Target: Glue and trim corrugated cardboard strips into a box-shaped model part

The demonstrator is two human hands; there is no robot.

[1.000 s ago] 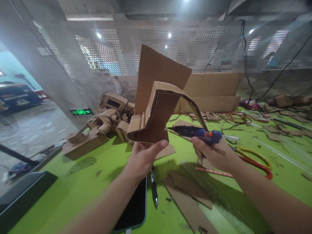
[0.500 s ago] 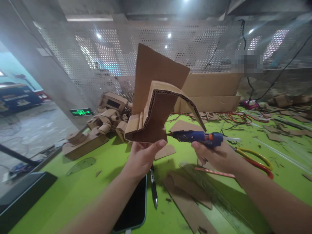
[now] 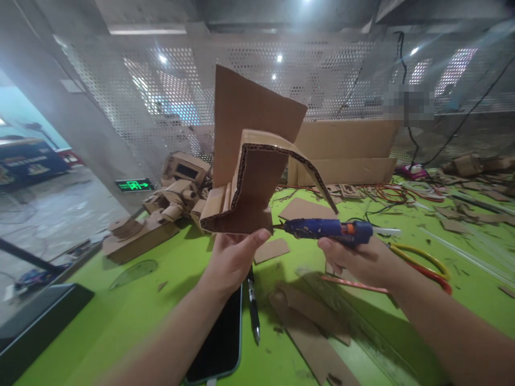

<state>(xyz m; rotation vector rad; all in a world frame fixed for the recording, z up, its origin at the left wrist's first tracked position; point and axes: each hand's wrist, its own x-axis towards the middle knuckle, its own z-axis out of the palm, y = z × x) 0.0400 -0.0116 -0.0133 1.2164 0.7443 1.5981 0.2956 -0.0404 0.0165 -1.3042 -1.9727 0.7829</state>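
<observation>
Cardboard piece in half-closed left hand

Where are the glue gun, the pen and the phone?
Glue gun (image 3: 314, 229), head view: on its blue body.
Pen (image 3: 253, 308), head view: on its black grip.
Phone (image 3: 223, 339), head view: on its dark screen.

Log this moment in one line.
left hand: holds folded cardboard | right hand: holds blue glue gun | nozzle: by cardboard's lower right corner, contact unclear
</observation>
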